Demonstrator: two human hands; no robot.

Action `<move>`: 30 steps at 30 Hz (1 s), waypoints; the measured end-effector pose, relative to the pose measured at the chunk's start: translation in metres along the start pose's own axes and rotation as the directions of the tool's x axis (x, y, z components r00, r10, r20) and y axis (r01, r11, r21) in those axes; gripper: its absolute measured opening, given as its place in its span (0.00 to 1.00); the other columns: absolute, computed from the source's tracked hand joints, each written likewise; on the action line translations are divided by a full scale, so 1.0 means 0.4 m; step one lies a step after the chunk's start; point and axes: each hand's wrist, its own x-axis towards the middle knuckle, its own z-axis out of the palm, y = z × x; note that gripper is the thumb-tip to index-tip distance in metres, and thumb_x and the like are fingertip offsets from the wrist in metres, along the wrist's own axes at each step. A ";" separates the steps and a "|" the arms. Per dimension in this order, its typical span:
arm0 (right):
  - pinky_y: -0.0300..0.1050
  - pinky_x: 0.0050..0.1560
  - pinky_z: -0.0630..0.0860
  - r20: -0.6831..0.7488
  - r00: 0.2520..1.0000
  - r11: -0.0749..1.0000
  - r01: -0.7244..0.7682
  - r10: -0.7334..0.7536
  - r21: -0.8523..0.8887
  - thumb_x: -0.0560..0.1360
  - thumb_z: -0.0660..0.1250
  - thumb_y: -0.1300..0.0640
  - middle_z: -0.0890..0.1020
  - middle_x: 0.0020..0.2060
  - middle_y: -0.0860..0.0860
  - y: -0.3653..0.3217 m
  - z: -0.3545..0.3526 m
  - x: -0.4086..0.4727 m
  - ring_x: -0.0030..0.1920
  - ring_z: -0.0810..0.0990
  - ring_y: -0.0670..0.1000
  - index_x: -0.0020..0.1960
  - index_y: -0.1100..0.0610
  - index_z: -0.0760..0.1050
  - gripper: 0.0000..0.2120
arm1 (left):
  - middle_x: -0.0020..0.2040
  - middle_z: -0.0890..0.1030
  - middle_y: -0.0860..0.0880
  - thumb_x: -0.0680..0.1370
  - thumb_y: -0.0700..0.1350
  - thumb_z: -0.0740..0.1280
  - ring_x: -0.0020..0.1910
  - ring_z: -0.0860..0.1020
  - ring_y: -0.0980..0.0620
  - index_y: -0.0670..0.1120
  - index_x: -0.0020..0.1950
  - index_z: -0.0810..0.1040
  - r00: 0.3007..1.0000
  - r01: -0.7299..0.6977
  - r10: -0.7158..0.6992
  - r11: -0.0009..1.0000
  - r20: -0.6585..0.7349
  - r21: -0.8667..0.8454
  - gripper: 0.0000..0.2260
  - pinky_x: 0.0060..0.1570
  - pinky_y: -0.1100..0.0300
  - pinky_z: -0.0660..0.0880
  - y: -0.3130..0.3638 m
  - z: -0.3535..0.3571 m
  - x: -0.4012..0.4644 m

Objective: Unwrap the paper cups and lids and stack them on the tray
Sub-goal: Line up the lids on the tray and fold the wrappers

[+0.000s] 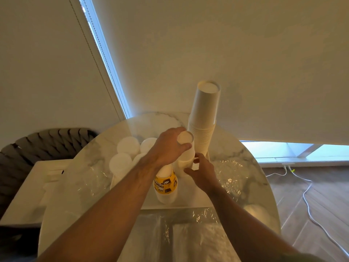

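Observation:
A tall stack of upturned white paper cups [204, 118] stands at the far right of the tray [188, 202]. My left hand [170, 146] grips the top of a shorter stack of white cups [186, 148] just left of it. My right hand [203, 173] holds the lower part of that short stack, fingers curled round it. A yellow-labelled stack of cups [166, 186] stands on the tray in front, under my left forearm. Several white lids [128, 146] lie in low piles at the tray's left.
The tray sits on a round marble table [232, 148]. Crumpled clear plastic wrap [230, 176] lies right of the tray, more [188, 233] lies in front of it. A woven chair [37, 144] stands at the left. A white cable [306, 195] runs over the wooden floor.

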 end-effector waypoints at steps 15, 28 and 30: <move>0.44 0.55 0.76 0.011 1.000 0.999 -0.018 0.017 0.052 0.73 0.76 0.58 0.77 0.55 0.45 0.008 0.002 0.048 0.57 0.79 0.52 0.72 0.55 0.70 0.29 | 0.74 0.70 0.48 0.78 0.50 0.70 0.67 0.74 0.45 0.51 0.76 0.66 0.999 0.033 -0.033 0.999 -0.024 0.002 0.28 0.61 0.55 0.71 0.003 0.007 0.047; 0.50 0.50 0.82 0.215 0.963 0.986 -0.168 0.165 -0.003 0.71 0.70 0.69 0.78 0.56 0.51 0.051 -0.004 -0.026 0.53 0.79 0.53 0.69 0.54 0.70 0.29 | 0.65 0.75 0.57 0.80 0.46 0.67 0.62 0.73 0.57 0.57 0.68 0.74 0.993 -0.035 0.015 0.986 -0.118 -0.163 0.17 0.57 0.62 0.72 -0.027 -0.053 -0.075; 0.51 0.50 0.83 0.320 0.930 0.983 -0.184 0.178 -0.013 0.70 0.70 0.70 0.78 0.56 0.52 0.058 0.008 -0.057 0.51 0.80 0.52 0.69 0.53 0.70 0.30 | 0.64 0.76 0.58 0.79 0.45 0.68 0.63 0.74 0.57 0.59 0.66 0.74 1.000 -0.014 0.016 0.993 0.021 -0.119 0.17 0.61 0.57 0.72 -0.047 -0.073 -0.112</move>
